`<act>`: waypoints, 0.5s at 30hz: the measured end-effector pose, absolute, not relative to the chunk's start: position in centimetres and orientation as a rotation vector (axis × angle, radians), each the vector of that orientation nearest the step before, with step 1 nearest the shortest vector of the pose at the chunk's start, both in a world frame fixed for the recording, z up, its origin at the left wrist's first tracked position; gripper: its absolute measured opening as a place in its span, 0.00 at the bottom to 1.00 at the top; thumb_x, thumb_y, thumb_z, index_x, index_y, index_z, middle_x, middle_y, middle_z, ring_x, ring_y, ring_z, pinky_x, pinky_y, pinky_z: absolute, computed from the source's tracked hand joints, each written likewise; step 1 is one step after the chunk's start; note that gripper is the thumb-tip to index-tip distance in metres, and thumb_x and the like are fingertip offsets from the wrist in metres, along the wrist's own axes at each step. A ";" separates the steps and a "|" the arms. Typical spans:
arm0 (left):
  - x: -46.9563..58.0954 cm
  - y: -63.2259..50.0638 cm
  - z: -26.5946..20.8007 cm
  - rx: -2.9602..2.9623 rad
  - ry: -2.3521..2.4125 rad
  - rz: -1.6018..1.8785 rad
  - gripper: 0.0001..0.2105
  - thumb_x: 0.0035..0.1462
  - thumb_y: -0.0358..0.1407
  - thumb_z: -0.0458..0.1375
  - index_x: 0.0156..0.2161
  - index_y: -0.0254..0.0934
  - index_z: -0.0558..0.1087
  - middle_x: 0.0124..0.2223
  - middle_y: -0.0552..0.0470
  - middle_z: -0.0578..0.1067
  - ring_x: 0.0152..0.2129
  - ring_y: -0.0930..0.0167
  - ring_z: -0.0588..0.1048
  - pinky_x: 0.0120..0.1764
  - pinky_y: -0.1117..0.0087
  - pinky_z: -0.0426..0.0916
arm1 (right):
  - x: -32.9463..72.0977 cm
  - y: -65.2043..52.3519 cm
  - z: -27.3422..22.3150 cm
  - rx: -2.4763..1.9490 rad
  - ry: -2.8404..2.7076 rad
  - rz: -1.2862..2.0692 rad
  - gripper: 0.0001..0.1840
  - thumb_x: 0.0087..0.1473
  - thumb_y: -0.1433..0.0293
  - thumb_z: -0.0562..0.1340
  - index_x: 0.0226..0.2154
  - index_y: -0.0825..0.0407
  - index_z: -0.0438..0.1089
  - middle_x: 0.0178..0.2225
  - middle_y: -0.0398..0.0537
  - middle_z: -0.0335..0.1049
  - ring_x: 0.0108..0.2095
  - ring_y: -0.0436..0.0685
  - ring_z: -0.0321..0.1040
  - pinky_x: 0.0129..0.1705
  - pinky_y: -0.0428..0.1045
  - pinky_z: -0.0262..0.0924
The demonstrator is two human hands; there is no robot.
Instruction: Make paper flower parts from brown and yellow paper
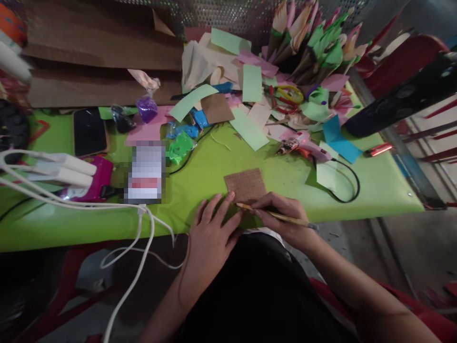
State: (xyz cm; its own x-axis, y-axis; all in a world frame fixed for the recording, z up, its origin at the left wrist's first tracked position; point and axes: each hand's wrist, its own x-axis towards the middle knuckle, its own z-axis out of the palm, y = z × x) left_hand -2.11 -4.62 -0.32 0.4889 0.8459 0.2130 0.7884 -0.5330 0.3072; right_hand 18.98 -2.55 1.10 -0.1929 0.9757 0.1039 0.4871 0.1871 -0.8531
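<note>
A small brown square [245, 183] with a grid of lines, paper or card, lies near the front edge of the green table. My left hand [212, 226] is flat with its fingers spread, its fingertips at the square's lower left edge. A pencil [285, 218] is gripped in my right hand [283, 216]; its sharpened tip points left, at the lower part of the square close to my left fingers. Whether the tip touches the square I cannot tell.
A pink hot glue gun [307, 145] with a black cord rests at right, near a dark bottle [400, 97]. Paper strips [252, 83] and scissors [290, 95] crowd the back. White cables [148, 228] hang over the front edge, left of a blurred-out phone [145, 172].
</note>
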 end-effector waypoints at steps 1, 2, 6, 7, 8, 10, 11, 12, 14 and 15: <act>-2.1 -4.6 -0.3 2.561 1.421 0.506 0.19 0.62 0.37 0.62 0.58 0.48 0.74 0.69 0.54 0.66 0.63 0.57 0.65 0.63 0.50 0.62 | 19.0 -2.6 1.2 -1.386 -1.784 0.909 0.06 0.57 0.68 0.63 0.31 0.51 0.76 0.26 0.44 0.78 0.24 0.50 0.71 0.26 0.43 0.62; -2.1 -4.6 -0.2 2.561 1.422 0.504 0.19 0.62 0.37 0.62 0.58 0.48 0.74 0.69 0.54 0.66 0.63 0.58 0.65 0.63 0.50 0.62 | 19.1 -2.6 1.3 -1.393 -1.778 0.906 0.06 0.57 0.68 0.63 0.31 0.51 0.76 0.26 0.44 0.78 0.24 0.50 0.71 0.26 0.44 0.63; -2.1 -4.6 -0.1 2.558 1.420 0.502 0.18 0.62 0.36 0.62 0.57 0.49 0.75 0.68 0.54 0.67 0.63 0.57 0.65 0.63 0.49 0.62 | 19.9 -2.6 1.8 -1.479 -1.710 0.865 0.05 0.55 0.68 0.63 0.29 0.50 0.74 0.25 0.43 0.78 0.23 0.51 0.71 0.25 0.44 0.62; -2.1 -4.5 -0.1 2.560 1.418 0.502 0.18 0.62 0.36 0.62 0.57 0.49 0.75 0.68 0.54 0.67 0.63 0.57 0.65 0.63 0.49 0.62 | 20.1 -2.6 1.8 -1.514 -1.692 0.838 0.05 0.54 0.68 0.63 0.29 0.49 0.74 0.24 0.43 0.77 0.22 0.51 0.70 0.24 0.44 0.62; -2.1 -4.5 0.0 2.563 1.417 0.503 0.19 0.62 0.36 0.62 0.57 0.49 0.75 0.68 0.54 0.67 0.63 0.57 0.65 0.63 0.49 0.62 | 20.4 -2.7 1.8 -1.549 -1.672 0.801 0.05 0.53 0.68 0.63 0.28 0.49 0.74 0.23 0.42 0.76 0.21 0.51 0.69 0.23 0.44 0.60; -2.1 -4.5 0.0 2.568 1.420 0.506 0.19 0.62 0.36 0.62 0.58 0.50 0.75 0.68 0.53 0.67 0.63 0.57 0.65 0.62 0.49 0.63 | 21.1 -2.7 1.7 -1.598 -1.627 0.710 0.05 0.52 0.67 0.63 0.27 0.48 0.74 0.21 0.41 0.74 0.20 0.50 0.66 0.22 0.45 0.59; -2.1 -4.5 0.1 2.570 1.422 0.509 0.19 0.62 0.36 0.62 0.58 0.50 0.75 0.68 0.53 0.67 0.63 0.57 0.65 0.62 0.49 0.63 | 21.3 -2.8 1.6 -1.610 -1.605 0.669 0.05 0.52 0.67 0.63 0.27 0.48 0.74 0.20 0.40 0.73 0.20 0.50 0.66 0.22 0.45 0.58; -2.1 -4.5 0.1 2.571 1.422 0.510 0.18 0.63 0.36 0.61 0.58 0.50 0.75 0.68 0.53 0.67 0.63 0.57 0.66 0.62 0.49 0.64 | 21.6 -2.8 1.4 -1.615 -1.584 0.636 0.05 0.52 0.67 0.63 0.27 0.48 0.74 0.20 0.40 0.73 0.20 0.51 0.65 0.23 0.45 0.58; -2.1 -4.4 0.1 2.576 1.421 0.514 0.18 0.63 0.37 0.60 0.58 0.49 0.75 0.68 0.53 0.68 0.62 0.57 0.66 0.62 0.50 0.64 | 22.0 -2.9 1.2 -1.621 -1.554 0.597 0.05 0.52 0.67 0.64 0.27 0.48 0.74 0.21 0.41 0.73 0.21 0.51 0.66 0.23 0.46 0.59; -2.1 -4.3 0.1 2.580 1.417 0.517 0.18 0.63 0.37 0.60 0.58 0.49 0.75 0.67 0.53 0.68 0.62 0.57 0.66 0.62 0.50 0.64 | 22.1 -2.9 1.1 -1.623 -1.542 0.584 0.05 0.52 0.67 0.64 0.27 0.48 0.74 0.21 0.41 0.73 0.21 0.52 0.66 0.24 0.46 0.59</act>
